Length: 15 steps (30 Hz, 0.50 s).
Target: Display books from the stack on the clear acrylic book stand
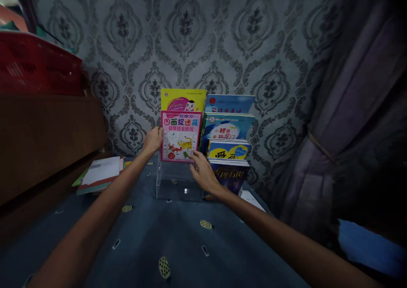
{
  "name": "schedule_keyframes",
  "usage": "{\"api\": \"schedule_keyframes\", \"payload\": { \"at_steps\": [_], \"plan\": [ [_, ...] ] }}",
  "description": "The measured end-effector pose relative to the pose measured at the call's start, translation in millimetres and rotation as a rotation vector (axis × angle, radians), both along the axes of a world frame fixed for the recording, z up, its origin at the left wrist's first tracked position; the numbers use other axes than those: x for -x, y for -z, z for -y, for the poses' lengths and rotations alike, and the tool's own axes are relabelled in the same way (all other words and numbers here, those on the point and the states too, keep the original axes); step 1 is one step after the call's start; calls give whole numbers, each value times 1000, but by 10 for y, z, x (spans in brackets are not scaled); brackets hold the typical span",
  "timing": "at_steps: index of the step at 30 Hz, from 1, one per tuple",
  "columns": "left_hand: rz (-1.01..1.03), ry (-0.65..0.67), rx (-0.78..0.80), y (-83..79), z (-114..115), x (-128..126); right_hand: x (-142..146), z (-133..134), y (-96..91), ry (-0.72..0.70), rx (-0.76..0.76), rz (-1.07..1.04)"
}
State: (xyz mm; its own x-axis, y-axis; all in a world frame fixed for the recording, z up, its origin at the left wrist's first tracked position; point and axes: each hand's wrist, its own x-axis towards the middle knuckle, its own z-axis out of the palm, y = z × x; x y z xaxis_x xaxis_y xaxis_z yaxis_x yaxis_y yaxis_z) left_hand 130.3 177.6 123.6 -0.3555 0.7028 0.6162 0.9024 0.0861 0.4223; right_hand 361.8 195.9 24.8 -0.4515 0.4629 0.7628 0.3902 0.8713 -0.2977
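A pink children's book (180, 136) stands upright in a clear acrylic rack (173, 184) on a dark blue patterned cloth. My left hand (153, 139) grips the book's left edge. At the book's lower right corner, my right hand (202, 171) holds it with fingers bent round. Behind the pink book stands a yellow book (182, 100). To the right, several blue and yellow books (228, 141) sit stepped in the same rack.
A stack of papers and thin books (101, 173) lies at the left on the cloth. A brown wooden cabinet (44, 139) with a red basket (34, 63) on top stands at the left. A purple curtain (343, 122) hangs at the right before patterned wallpaper.
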Motion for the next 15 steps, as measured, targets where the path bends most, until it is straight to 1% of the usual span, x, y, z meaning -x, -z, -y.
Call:
{"api": "schedule_keyframes", "payload": {
  "at_steps": [3,7,11,15],
  "plan": [
    [18,48,-30,23,-12,32,-38,27,50,-6,33,10],
    [56,102,-54,54,-88,99,-85,-8,41,2,94,-36],
    [94,115,-75,88,-182,143,-107,-82,29,-13,204,-137],
    [108,128,-91,111,-198,134,-87,-137,24,-55,313,-206]
  ]
}}
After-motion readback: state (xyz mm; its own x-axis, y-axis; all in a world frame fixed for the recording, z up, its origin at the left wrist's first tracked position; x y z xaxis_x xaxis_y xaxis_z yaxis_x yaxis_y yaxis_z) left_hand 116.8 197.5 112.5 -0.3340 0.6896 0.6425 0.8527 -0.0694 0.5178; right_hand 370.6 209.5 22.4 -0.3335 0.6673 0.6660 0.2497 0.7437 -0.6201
